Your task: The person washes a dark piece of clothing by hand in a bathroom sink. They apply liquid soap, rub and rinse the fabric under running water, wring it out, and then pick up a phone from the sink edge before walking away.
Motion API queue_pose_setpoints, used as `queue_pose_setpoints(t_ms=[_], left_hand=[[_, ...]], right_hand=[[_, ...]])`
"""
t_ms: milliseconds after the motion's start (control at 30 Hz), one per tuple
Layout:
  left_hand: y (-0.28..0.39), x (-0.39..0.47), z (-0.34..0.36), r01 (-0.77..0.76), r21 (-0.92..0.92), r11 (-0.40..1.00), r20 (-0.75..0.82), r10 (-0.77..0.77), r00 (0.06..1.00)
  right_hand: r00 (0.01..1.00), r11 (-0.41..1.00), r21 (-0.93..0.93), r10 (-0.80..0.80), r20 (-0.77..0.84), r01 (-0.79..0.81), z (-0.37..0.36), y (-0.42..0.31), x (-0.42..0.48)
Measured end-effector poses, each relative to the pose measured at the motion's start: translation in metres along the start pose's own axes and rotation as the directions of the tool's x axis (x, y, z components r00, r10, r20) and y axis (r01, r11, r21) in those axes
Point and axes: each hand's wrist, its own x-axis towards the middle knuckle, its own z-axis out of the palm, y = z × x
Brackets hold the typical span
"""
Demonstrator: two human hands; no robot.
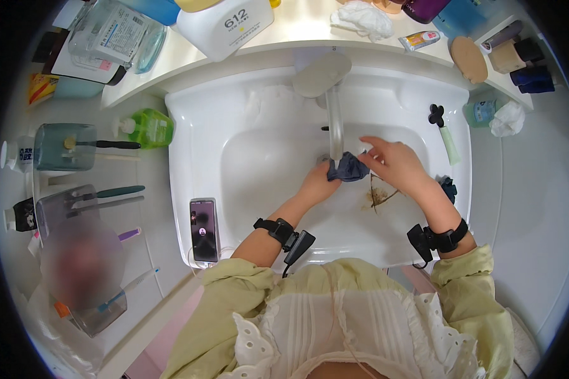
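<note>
A bunched dark blue cloth [350,167] hangs under the spout of the faucet [335,118], over the white washbasin [261,147]. My left hand [318,185] grips its left side. At the cloth's right edge is my right hand [397,163], fingers spread, with the index finger stretched out above. The lower fingertips meet the cloth's edge in the picture; whether they touch it is unclear. Below the right hand, a brown stain with thin dark strands [378,194] lies in the basin. Water from the spout cannot be made out clearly.
A phone [204,230] lies on the basin's left rim. A green tube [449,144] and a dark bunched cloth [448,188] are on the right rim. A green pump bottle [151,129] stands left. Bottles and a white jar [225,28] line the shelf [284,45] behind.
</note>
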Motion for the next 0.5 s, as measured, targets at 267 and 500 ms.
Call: queue_pose_setpoints(t_ms=[267,500], left_hand=[[-0.006,0.0,0.001,-0.179,0.142,0.974,-0.209,0.206,0.956],[-0.015,-0.007,-0.005,-0.203,0.079,0.976,-0.183,0.215,0.959]], right_hand=[[0.973,0.988,0.052,-0.132,-0.191,0.145,-0.038,-0.076,0.031],[0.993,0.916,-0.394,-0.105,-0.058,0.074,-0.032,-0.086,0.044]])
